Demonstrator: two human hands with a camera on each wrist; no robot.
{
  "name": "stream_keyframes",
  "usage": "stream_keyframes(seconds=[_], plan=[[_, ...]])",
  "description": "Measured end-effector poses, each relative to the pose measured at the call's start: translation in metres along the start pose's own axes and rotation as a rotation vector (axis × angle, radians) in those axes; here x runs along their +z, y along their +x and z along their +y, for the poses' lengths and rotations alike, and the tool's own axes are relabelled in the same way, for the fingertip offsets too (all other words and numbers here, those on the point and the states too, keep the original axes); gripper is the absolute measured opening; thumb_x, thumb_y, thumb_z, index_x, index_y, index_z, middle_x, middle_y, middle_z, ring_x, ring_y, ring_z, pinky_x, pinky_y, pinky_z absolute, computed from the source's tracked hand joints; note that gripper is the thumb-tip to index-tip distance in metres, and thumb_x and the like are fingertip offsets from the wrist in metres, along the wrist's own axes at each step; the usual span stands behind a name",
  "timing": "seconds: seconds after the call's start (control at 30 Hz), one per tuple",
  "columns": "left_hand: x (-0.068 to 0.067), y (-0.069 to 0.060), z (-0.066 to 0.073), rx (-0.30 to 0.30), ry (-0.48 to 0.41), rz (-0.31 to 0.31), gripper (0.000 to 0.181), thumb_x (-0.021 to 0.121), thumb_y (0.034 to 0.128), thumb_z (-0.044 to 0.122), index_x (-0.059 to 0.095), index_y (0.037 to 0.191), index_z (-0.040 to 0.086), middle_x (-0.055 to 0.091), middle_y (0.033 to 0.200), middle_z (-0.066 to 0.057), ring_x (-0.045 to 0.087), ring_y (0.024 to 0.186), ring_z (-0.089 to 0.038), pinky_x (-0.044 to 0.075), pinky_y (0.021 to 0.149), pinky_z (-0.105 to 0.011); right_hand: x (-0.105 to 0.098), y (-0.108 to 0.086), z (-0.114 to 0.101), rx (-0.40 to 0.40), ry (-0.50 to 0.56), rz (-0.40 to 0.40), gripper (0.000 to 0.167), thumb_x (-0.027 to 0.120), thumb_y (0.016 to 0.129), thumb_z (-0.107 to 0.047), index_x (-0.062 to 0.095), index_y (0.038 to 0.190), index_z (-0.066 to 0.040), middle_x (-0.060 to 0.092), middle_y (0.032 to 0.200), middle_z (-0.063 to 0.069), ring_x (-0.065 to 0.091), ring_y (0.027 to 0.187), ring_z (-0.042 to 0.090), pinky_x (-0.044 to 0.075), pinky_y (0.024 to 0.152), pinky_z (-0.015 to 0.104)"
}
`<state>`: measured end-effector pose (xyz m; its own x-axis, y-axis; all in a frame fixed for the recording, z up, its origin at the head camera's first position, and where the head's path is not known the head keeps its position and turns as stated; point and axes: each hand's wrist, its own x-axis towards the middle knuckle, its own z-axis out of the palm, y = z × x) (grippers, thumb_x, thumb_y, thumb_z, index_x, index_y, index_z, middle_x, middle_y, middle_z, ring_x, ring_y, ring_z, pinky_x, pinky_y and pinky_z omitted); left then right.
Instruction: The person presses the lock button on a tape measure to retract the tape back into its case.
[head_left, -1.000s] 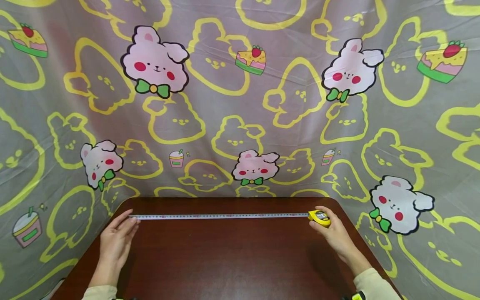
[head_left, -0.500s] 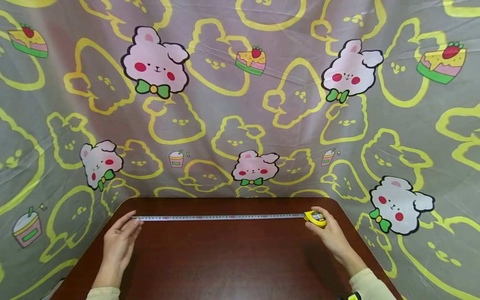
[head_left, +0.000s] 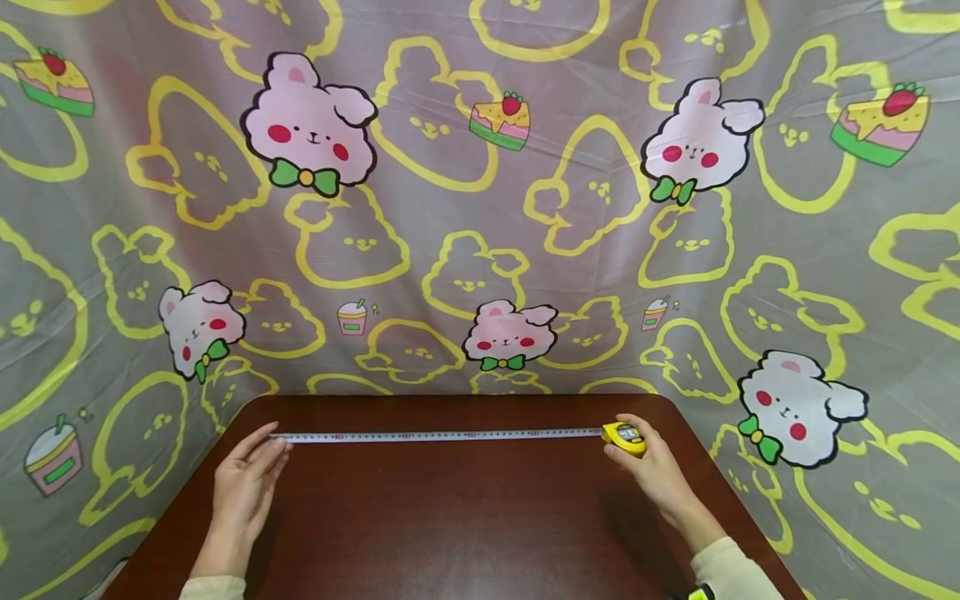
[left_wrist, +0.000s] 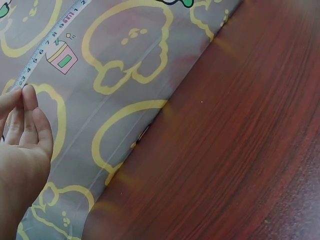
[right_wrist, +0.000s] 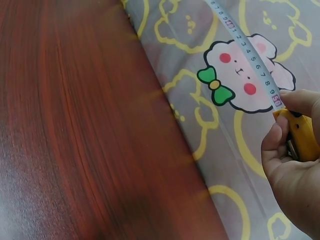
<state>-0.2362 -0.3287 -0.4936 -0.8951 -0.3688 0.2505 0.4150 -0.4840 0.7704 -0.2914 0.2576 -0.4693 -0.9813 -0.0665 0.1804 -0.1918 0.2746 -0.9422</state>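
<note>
A white measuring blade (head_left: 442, 436) stretches nearly level between the two hands in the head view. My left hand (head_left: 243, 492) pinches its free end between thumb and fingers; the left wrist view shows the blade (left_wrist: 44, 44) running up and right from those fingertips (left_wrist: 29, 92). My right hand (head_left: 663, 483) grips the yellow tape case (head_left: 625, 438), where the blade comes out. In the right wrist view the red 50 mark on the blade (right_wrist: 276, 100) lies right at the mouth of the case (right_wrist: 304, 135).
The dark red-brown tabletop (head_left: 465, 517) lies below the hands. A grey curtain (head_left: 450, 208) with yellow outlines and rabbit faces surrounds its back and both sides.
The right hand has moved left with the case, and the left hand slightly right with the blade's end. The stretch of blade between them has become shorter.
</note>
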Motion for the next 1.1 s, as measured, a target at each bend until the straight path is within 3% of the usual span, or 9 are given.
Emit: stream_keyframes(seconds=[0.33,0.53,0.83,1.1], plan=[[0.004,-0.003,-0.002,-0.028,0.030,0.010,0.031,0.062,0.0997,-0.010,0.073,0.125,0.004,0.076,0.093,-0.006,0.073,0.086,-0.014,0.058,0.082,-0.025,0.009,-0.002,-0.001,0.010,0.000,-0.004,0.062,0.075,0.097,-0.013,0.041,0.149,-0.005,0.046,0.132,0.023,0.059,0.098,0.025,0.056,0.081,0.033],[0.005,-0.002,-0.005,-0.049,0.049,0.007,0.032,0.063,0.1001,-0.007,0.070,0.131,0.001,0.077,0.095,-0.005,0.074,0.087,-0.013,0.058,0.083,-0.025,0.014,-0.001,-0.003,0.013,0.007,0.007,0.063,0.075,0.097,-0.013,0.042,0.149,-0.005,0.045,0.132,0.023,0.059,0.094,0.024,0.056,0.078,0.033],[0.006,-0.004,-0.009,-0.040,0.034,0.002,0.028,0.061,0.1002,-0.009,0.076,0.119,0.006,0.077,0.094,-0.005,0.074,0.086,-0.012,0.058,0.082,-0.024,0.019,-0.001,-0.004,0.044,-0.011,0.013,0.064,0.076,0.096,-0.013,0.042,0.150,-0.006,0.043,0.136,0.023,0.057,0.099,0.028,0.055,0.079,0.031],[0.009,-0.008,-0.014,-0.036,0.025,0.006,0.027,0.061,0.0997,-0.010,0.076,0.119,0.004,0.077,0.094,-0.006,0.074,0.085,-0.013,0.058,0.079,-0.024,0.024,-0.001,-0.006,0.058,-0.011,0.003,0.066,0.076,0.096,-0.016,0.041,0.151,-0.007,0.040,0.139,0.023,0.055,0.102,0.031,0.056,0.081,0.033]])
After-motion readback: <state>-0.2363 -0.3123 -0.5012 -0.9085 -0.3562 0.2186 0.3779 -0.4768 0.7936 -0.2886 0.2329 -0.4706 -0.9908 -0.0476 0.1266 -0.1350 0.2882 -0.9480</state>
